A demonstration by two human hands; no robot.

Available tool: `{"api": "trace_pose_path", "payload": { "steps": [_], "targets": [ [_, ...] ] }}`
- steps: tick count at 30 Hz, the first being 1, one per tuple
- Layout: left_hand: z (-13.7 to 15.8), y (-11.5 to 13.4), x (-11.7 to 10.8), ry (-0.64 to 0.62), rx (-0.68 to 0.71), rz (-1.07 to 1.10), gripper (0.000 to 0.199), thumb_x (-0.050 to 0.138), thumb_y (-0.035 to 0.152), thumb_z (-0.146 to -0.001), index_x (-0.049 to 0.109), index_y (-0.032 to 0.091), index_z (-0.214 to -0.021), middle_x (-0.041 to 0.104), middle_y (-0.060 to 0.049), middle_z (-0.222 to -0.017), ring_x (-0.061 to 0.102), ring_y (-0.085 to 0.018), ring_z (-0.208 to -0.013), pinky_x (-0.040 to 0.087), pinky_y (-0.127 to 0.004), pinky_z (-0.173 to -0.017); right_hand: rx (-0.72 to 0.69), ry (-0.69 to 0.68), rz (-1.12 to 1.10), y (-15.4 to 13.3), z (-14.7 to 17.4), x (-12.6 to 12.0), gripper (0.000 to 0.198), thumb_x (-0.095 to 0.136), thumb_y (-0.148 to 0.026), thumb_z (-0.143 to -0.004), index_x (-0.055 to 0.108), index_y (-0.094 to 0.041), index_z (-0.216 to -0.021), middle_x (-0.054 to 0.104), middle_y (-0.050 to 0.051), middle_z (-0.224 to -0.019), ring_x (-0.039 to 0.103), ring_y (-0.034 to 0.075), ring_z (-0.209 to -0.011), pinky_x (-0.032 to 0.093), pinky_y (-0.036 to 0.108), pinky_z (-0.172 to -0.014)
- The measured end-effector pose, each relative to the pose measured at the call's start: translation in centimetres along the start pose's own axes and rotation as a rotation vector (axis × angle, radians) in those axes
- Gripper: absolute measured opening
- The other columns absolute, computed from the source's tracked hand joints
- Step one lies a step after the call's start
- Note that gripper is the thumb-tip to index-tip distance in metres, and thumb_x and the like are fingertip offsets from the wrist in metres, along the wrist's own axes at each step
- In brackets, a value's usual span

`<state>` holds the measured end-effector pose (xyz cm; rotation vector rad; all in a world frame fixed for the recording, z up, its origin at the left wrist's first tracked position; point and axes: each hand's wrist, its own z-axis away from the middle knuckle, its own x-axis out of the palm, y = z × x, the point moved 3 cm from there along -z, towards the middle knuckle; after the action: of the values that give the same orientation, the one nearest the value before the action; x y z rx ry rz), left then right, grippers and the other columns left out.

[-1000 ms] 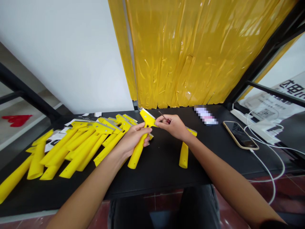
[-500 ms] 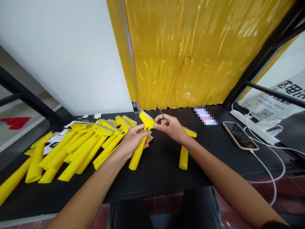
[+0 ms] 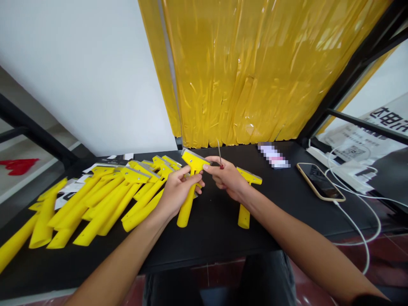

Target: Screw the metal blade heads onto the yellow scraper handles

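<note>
A yellow scraper with a blade along its head is tilted in front of me, its handle pointing down toward the table. My left hand is wrapped round its neck. At the right end of the head, the thumb and fingertips of my right hand touch the scraper. The same hand is closed on a thin screwdriver, shaft pointing up; only a bit of its red handle shows. Beyond my right wrist lies another yellow scraper, partly covered by my arm. Left of my left hand, several more scrapers lie in an overlapping pile.
Everything lies on a black table. A phone with a white cable is at the right, beside a power strip. A blurred-out card or packet lies at the back. Black frame bars rise at the sides.
The scraper's head has turned and shifted slightly left, its handle now steeper. The screwdriver has swung more upright in my right hand. My view has shifted slightly.
</note>
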<state>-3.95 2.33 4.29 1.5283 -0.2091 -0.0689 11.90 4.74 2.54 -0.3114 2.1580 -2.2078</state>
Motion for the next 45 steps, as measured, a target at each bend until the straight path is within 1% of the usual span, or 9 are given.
{"api": "trace_pose_path", "payload": {
  "steps": [3,6,12,21,24,26,30,36,45],
  "targets": [
    [0.1,0.0,0.1,-0.006,0.004,0.018,0.026,0.077,0.032,-0.076,0.069,0.014,-0.094,0.07,-0.006,-0.077,0.065,-0.015,-0.064,0.053,-0.026,-0.059,-0.292,0.177,0.223,-0.8,0.2,-0.4,0.034,0.078,-0.041,-0.077,0.066,-0.024,-0.104,0.033,-0.009,-0.058,0.029,0.01,-0.052,0.027,0.025,-0.049],
    [0.1,-0.1,0.1,-0.02,0.0,0.006,0.027,0.077,0.032,-0.078,0.069,0.014,-0.096,0.07,-0.006,-0.076,0.065,-0.015,-0.062,0.053,-0.026,-0.058,-0.496,0.203,0.494,-1.4,0.6,-0.2,0.019,0.072,-0.041,-0.085,0.072,-0.022,-0.088,0.038,-0.005,-0.058,0.036,0.012,-0.057,0.032,0.027,-0.058],
    [-0.2,-0.7,-0.3,-0.03,0.007,-0.029,0.027,0.075,0.033,-0.08,0.069,0.015,-0.098,0.07,-0.005,-0.075,0.064,-0.013,-0.056,0.053,-0.026,-0.057,-0.609,0.147,0.725,-1.5,0.9,0.0,0.015,0.065,-0.031,-0.091,0.078,-0.024,-0.095,0.06,0.001,-0.069,0.049,0.014,-0.061,0.035,0.028,-0.062],
    [-0.3,-0.8,-0.6,-0.026,0.024,-0.079,0.026,0.073,0.033,-0.081,0.069,0.013,-0.096,0.069,-0.005,-0.073,0.062,-0.013,-0.054,0.052,-0.025,-0.054,-0.694,0.134,0.935,-1.3,0.8,-0.3,0.015,0.063,-0.029,-0.095,0.077,-0.023,-0.096,0.06,0.0,-0.07,0.051,0.012,-0.063,0.035,0.026,-0.064],
    [-0.4,-0.8,-0.6,-0.045,0.036,-0.08,0.023,0.072,0.032,-0.082,0.068,0.013,-0.093,0.066,-0.003,-0.067,0.058,-0.011,-0.048,0.048,-0.024,-0.049,-0.67,0.132,0.821,-1.4,0.7,-0.3,0.013,0.066,-0.031,-0.093,0.075,-0.021,-0.092,0.058,-0.001,-0.069,0.048,0.012,-0.062,0.036,0.026,-0.063],
    [-0.3,-0.7,-0.7,-0.045,0.055,-0.083,0.021,0.071,0.033,-0.083,0.066,0.014,-0.09,0.063,0.0,-0.062,0.053,-0.01,-0.044,0.044,-0.023,-0.046,-0.584,0.145,0.675,-1.4,0.3,-0.5,0.016,0.071,-0.034,-0.088,0.073,-0.02,-0.093,0.052,-0.004,-0.064,0.043,0.011,-0.059,0.035,0.026,-0.061],
    [-0.2,-0.1,-0.8,-0.018,0.076,-0.143,0.025,0.072,0.037,-0.084,0.061,0.015,-0.079,0.053,0.003,-0.051,0.045,-0.008,-0.039,0.038,-0.021,-0.042,-0.368,0.098,0.424,-1.1,-0.5,-1.0,0.04,0.081,-0.043,-0.076,0.07,-0.017,-0.103,0.037,-0.009,-0.059,0.034,0.009,-0.056,0.029,0.025,-0.055],
    [-0.3,0.1,-1.1,-0.092,-0.066,-0.096,0.028,0.07,0.041,-0.086,0.064,0.014,-0.079,0.049,0.004,-0.045,0.042,-0.008,-0.037,0.037,-0.021,-0.043,-0.108,-0.047,0.256,-1.2,-0.4,-1.0,0.041,0.08,-0.051,-0.072,0.075,-0.016,-0.094,0.04,-0.007,-0.06,0.028,0.008,-0.055,0.024,0.026,-0.052],
    [-0.3,0.3,-1.3,-0.061,-0.067,-0.127,0.028,0.075,0.04,-0.081,0.065,0.015,-0.074,0.05,0.003,-0.044,0.043,-0.008,-0.036,0.038,-0.022,-0.039,-0.218,-0.042,0.378,-1.5,-0.2,-0.8,0.029,0.076,-0.044,-0.077,0.077,-0.018,-0.091,0.035,-0.007,-0.06,0.028,0.01,-0.059,0.022,0.027,-0.055]
  ]
}}
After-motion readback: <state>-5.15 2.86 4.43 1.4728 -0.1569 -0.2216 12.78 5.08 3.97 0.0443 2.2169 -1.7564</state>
